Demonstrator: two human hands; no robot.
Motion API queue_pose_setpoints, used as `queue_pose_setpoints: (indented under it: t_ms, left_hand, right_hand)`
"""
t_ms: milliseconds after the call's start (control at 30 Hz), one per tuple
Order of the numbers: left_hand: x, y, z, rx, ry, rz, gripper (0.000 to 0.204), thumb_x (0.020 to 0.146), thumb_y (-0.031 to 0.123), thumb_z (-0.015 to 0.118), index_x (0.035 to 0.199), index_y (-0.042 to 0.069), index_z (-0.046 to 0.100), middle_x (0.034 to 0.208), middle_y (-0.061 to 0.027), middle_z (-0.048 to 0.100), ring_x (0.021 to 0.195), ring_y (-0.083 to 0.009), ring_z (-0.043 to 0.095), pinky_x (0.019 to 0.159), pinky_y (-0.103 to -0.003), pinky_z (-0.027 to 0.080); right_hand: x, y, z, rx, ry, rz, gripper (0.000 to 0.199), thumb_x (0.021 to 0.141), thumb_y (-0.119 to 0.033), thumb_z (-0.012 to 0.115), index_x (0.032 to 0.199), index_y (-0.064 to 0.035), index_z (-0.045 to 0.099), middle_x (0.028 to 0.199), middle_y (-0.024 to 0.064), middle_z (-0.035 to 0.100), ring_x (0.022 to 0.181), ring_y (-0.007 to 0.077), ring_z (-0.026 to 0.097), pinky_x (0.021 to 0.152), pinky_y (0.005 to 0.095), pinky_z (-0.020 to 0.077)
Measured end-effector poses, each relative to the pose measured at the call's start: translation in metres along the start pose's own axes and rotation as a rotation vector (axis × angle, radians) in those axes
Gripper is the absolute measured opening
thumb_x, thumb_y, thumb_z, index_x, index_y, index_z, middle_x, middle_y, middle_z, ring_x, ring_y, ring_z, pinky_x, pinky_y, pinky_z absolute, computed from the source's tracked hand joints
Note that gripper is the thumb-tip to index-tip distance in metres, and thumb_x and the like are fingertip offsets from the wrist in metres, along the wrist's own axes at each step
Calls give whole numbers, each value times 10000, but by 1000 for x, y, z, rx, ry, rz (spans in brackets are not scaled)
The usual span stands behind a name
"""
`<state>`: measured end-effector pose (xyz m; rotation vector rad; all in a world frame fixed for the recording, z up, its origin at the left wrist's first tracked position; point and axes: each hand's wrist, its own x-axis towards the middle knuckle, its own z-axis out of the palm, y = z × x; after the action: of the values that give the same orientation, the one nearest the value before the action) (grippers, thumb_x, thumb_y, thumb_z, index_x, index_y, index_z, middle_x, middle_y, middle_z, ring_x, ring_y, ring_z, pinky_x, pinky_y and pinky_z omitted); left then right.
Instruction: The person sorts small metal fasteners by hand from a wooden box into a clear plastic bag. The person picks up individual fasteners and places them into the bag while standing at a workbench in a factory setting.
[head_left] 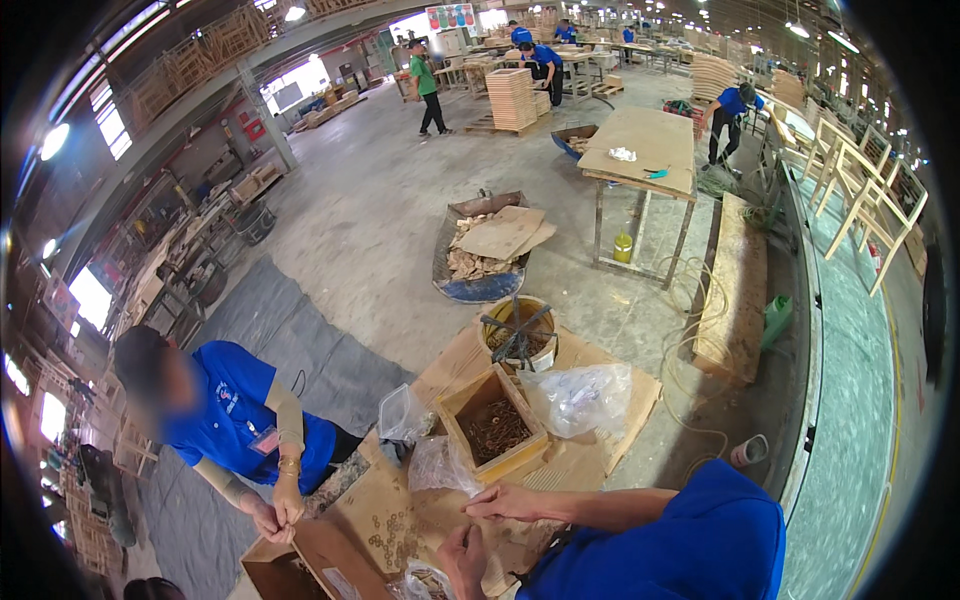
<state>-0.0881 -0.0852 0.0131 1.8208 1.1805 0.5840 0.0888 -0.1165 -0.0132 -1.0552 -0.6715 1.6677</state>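
Note:
My right hand (503, 501) reaches left from a blue sleeve, its fingertips pinched together on a small metal piece too tiny to make out. Just below it my left hand (462, 560) is curled knuckles-up over a clear plastic bag (422, 582); what it holds is hidden. Both hands hover over a cardboard sheet (560, 465) strewn with several small metal rings (393, 535). Just beyond my hands stands an open wooden box (470, 392) of rusty brown screws (495, 430).
A co-worker in a blue shirt (235, 410) crouches on the left, hands (278, 515) together over a cardboard box (285, 565). Plastic bags (580, 395), a bucket (520, 335), a scrap-wood tub (480, 250) and a table (640, 150) lie ahead. A yellow hose (690, 385) coils at right.

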Motion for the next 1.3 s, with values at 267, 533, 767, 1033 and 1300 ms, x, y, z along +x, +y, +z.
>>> queue_pose_setpoints:
  t_ms: [267,533,767,1033,1300]
  left_hand:
    - [0,5,-4,0,-38,3,163,857,108,649,834,-53,638,606,-63,539,598,-96,448,562,-291,404]
    - [3,-26,12,-541,89,28,218,947,177,613,1121,50,580,780,-12,589,570,-55,456,503,-212,364]
    - [3,-20,16,-868,213,-127,173,916,97,616,1064,10,629,900,-20,576,586,-37,452,471,-191,317]
    - [12,-24,7,-558,211,24,130,898,116,644,900,-10,675,1008,-48,550,621,-53,460,500,-202,343]
    - [24,-26,-7,-661,401,-49,114,994,175,512,972,75,560,788,27,504,677,-53,410,588,-213,329]
  right_hand:
    - [5,10,2,104,-12,96,357,900,-245,695,1176,-20,672,723,-38,574,600,57,429,530,225,339]
    - [-2,-17,21,-123,5,51,346,894,-290,673,1172,-84,690,772,-46,613,618,57,463,522,226,363]
    - [-1,-26,30,-363,62,42,307,876,-322,684,1086,-101,721,790,-10,645,612,67,498,527,238,407]
    - [18,-6,19,-727,15,-125,331,857,-304,710,1057,-40,708,810,89,686,703,139,601,628,310,489]
    - [44,-20,38,-691,-152,-230,297,877,-262,692,1005,6,712,850,166,718,701,164,629,673,324,508]
